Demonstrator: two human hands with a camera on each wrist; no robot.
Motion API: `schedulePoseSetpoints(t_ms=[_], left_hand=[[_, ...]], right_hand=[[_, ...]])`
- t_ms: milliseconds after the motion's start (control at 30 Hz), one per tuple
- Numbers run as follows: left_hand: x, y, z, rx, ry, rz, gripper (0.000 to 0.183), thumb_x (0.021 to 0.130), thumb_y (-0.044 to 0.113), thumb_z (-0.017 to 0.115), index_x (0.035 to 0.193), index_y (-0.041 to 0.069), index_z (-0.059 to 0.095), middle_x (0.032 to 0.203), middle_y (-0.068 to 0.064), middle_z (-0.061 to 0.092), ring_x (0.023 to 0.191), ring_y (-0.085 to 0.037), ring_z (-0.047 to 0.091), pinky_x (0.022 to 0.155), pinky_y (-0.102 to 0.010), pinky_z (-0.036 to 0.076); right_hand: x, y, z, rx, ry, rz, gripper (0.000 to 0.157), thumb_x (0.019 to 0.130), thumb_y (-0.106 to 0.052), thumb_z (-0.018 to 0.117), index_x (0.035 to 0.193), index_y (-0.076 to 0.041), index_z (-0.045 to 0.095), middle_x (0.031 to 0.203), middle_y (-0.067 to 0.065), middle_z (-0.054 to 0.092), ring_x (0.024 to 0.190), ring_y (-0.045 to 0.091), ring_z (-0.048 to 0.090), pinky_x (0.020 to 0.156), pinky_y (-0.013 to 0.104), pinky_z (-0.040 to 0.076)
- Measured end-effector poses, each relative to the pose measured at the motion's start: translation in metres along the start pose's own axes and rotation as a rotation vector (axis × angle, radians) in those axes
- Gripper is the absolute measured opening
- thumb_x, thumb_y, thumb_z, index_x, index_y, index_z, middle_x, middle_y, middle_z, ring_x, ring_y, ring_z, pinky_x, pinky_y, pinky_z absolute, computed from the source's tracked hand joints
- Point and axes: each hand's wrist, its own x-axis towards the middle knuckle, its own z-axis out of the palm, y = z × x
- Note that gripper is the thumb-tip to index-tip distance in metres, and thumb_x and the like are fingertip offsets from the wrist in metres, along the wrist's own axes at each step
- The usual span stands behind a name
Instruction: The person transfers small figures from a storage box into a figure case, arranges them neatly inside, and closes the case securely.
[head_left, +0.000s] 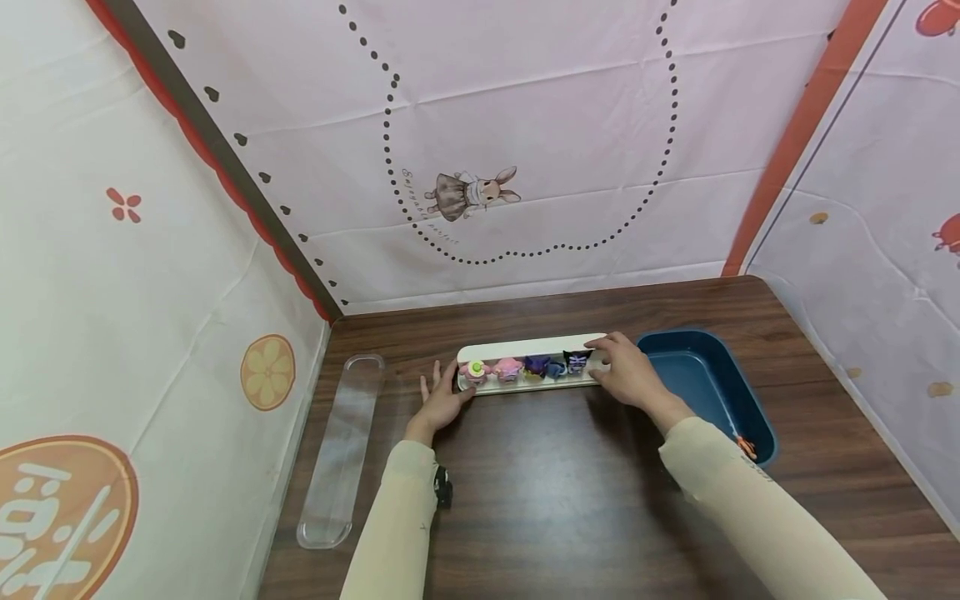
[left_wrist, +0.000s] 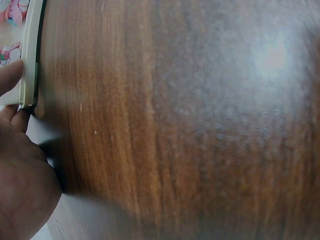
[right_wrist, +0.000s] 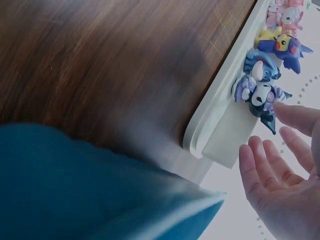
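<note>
A long white tray [head_left: 525,346] lies across the table, with several small figurines in a row inside it. At its left end stands a pink figurine with a green and yellow top [head_left: 476,372], beside another pink one [head_left: 508,369]. Purple and blue figurines follow, then a black-and-purple figurine [right_wrist: 261,97] nearest the tray's right end. My left hand [head_left: 442,407] grips the left end, its thumb at the rim in the left wrist view. Above the right end, my right hand [head_left: 628,372] has its fingers extended and apart, the thumb close to the black figurine; contact is unclear.
A dark blue bin [head_left: 690,383] stands right of the tray, with a small orange item [head_left: 746,447] in its near corner. On the left side lies a long clear plastic cover [head_left: 337,454]. Printed cloth walls enclose the wooden table [head_left: 555,500] at the back and sides.
</note>
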Motion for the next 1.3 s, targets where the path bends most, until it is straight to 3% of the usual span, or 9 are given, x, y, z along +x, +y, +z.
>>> schedulePoseSetpoints(t_ms=[400,767,1067,1300], left_hand=[[-0.001,0.0,0.0,-0.004,0.001,0.017,0.077,0.103,0.037,0.063,0.166,0.016,0.024,0.173,-0.019,0.016,0.162,-0.037,-0.014,0.125,-0.06,-0.02],[-0.003,0.004,0.0,0.001,-0.004,0.015,0.076,0.103,0.037,0.062,0.166,0.017,0.025,0.174,-0.018,0.013,0.162,-0.036,-0.015,0.125,-0.06,-0.019],[-0.003,0.003,-0.001,-0.001,0.004,0.004,0.078,0.103,0.039,0.063,0.166,0.017,0.024,0.175,-0.018,0.01,0.161,-0.037,-0.019,0.125,-0.06,-0.02],[-0.001,0.002,0.0,-0.011,0.004,0.004,0.076,0.103,0.037,0.062,0.166,0.016,0.025,0.174,-0.019,0.011,0.161,-0.037,-0.017,0.125,-0.061,-0.02]], right_hand=[[-0.016,0.01,-0.024,-0.014,0.023,0.023,0.053,0.095,-0.014,0.074,0.144,-0.003,0.058,0.133,0.025,0.058,0.11,0.04,0.068,0.086,0.055,0.058],[-0.046,0.032,-0.054,-0.051,0.005,0.024,0.051,0.097,-0.02,0.072,0.141,0.001,0.058,0.125,0.026,0.064,0.106,0.04,0.066,0.081,0.056,0.057],[-0.069,0.051,-0.072,-0.113,-0.09,0.063,0.045,0.095,-0.022,0.075,0.13,0.004,0.065,0.114,0.026,0.069,0.097,0.039,0.068,0.078,0.056,0.058],[-0.082,0.065,-0.083,-0.187,-0.231,0.162,0.047,0.092,-0.025,0.076,0.124,0.008,0.065,0.108,0.029,0.07,0.087,0.033,0.069,0.072,0.052,0.059]])
